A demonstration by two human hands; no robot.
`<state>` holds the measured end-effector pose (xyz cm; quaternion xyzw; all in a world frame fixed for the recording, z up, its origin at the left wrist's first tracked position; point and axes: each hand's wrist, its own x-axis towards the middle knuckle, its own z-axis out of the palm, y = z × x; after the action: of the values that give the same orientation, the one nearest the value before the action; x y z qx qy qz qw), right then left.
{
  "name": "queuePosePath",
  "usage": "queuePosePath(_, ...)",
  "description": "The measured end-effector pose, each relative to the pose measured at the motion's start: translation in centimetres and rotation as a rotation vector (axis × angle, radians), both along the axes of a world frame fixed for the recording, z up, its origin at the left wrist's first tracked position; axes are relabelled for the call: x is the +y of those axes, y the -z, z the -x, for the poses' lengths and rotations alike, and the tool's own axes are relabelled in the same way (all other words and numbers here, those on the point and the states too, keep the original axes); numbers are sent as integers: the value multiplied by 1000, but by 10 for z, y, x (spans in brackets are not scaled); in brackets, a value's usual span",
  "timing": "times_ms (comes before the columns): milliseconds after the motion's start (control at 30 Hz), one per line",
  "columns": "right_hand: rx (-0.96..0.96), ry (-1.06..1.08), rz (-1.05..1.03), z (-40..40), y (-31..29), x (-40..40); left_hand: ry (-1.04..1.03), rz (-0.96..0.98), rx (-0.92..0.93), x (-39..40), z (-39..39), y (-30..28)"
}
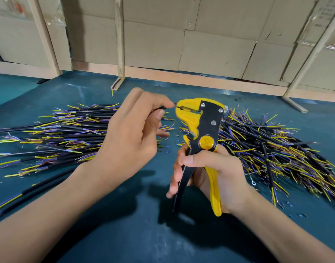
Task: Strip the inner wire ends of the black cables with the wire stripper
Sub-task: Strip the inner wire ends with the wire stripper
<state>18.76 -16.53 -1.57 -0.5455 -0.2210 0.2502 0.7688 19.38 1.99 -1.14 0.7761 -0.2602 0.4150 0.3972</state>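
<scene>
My right hand (216,171) grips the handles of a yellow and black wire stripper (202,126), held upright with its jaws pointing left. My left hand (132,133) pinches a black cable (160,107) between thumb and forefinger. One thin wire end (175,104) of that cable sits in the stripper's jaws. Most of the cable is hidden behind my left hand.
A heap of black cables (68,130) with yellow, blue and brown wires lies at the left on the dark teal table (124,215). Another heap (276,149) lies at the right. Small insulation scraps (168,147) dot the middle. Cardboard and wooden slats (121,44) stand behind.
</scene>
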Motion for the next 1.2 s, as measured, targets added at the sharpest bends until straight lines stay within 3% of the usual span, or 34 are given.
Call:
queuePosePath(633, 2, -15, 44, -2, -2, -1, 40, 56, 18, -2, -2, 4)
queuePosePath(867, 22, 31, 18, 0, -4, 1, 80, 169, 115, -7, 2, 3)
queuePosePath(1067, 94, 159, -28, 1, -1, 3, -23, 130, 145, -5, 2, -6)
queuePosePath(1133, 149, 88, -96, -2, -1, 2, -24, 267, 281, -4, -1, -10)
queuePosePath(1200, 162, 95, -135, -6, 1, 2, 219, 704, 551, 0, -6, -17)
